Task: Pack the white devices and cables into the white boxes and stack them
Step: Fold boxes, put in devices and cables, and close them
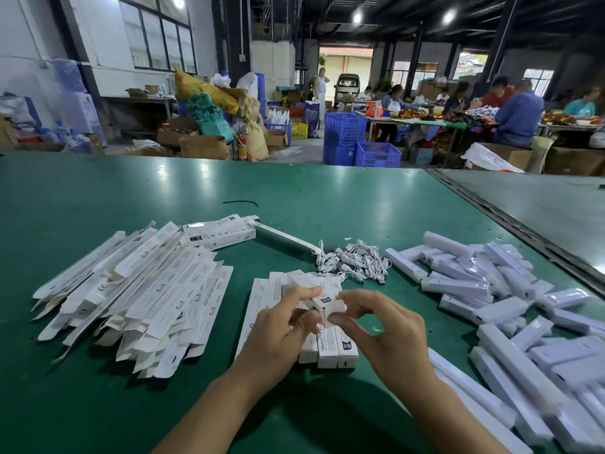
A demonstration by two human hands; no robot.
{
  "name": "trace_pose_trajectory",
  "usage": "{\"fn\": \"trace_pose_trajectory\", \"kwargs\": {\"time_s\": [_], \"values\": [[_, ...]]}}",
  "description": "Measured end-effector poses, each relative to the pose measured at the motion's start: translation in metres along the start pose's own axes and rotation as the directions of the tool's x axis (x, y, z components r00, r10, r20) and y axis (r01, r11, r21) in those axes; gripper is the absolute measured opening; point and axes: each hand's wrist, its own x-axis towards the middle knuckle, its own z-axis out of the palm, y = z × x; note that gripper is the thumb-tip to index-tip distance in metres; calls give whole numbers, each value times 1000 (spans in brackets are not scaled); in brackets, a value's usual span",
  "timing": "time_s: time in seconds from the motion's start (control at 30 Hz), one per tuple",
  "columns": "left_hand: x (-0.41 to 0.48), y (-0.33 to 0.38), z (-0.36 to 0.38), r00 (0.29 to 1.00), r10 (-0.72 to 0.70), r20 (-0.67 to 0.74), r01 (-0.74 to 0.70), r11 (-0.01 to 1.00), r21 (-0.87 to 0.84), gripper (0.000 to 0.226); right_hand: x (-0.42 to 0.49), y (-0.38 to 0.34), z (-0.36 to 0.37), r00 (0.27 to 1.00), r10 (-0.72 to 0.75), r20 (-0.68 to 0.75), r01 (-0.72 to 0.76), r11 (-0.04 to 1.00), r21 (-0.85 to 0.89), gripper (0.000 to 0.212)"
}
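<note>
In the head view, a row of boxes (327, 352) lies side by side on the green table (131, 191), and both hands meet right above its far half.

The left hand (281, 335) comes in over the row's left side. Its forefinger (307, 292) reaches out along the top of a white box (330, 306), its thumb is bent in beneath, and the other fingers are curled. The right hand (383, 332) comes in over the row's right side, with its thumb (343, 318) and hooked forefinger pinching the same box at its square end. So the white box sits between the two sets of fingertips, just above the row. Whether it touches the boxes under it cannot be told.

Left of the row, a broad heap of flat boxes (137, 290) is fanned out, unfolded and overlapping. Just beyond the row's far end is a tangle of cables (357, 260), with one strand trailing close to the held box. Right of the row, and well apart from it, the white devices (507, 306) lie in clear wrap in a loose pile that runs toward the near right corner. Farther back than the cables, to the row's far left, one made-up long box (219, 234) lies by itself.
</note>
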Motion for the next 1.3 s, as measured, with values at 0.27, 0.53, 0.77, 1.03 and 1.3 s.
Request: {"fn": "trace_pose_trajectory", "kwargs": {"time_s": [0.27, 0.53, 0.77, 1.03, 1.3], "values": [[1, -7, 2, 1000, -12, -14, 12, 1000, 3, 33, 0, 2, -2, 998, -34, 60, 30, 998, 61, 10], [1, -3, 3, 997, 8, -79, -12, 999, -48, 53, 2, 2, -3, 992, -26, 125, 15, 996, 88, 9], [2, 2, 1, 998, 2, -63, -6, 998, -61, 48, 3, 1, -4, 989, 18, 148, -37, 991, 127, 6], [1, 0, 4, 1000, -21, -13, 21, 999, -49, 53, 2, -5, -6, 951, 247, 187, -293, 912, 286, 9], [3, -1, 4, 998, -58, 5, 59, 997, -40, 42, 0, -3, 1, 900, 351, 259, -427, 831, 357, 7]]}}
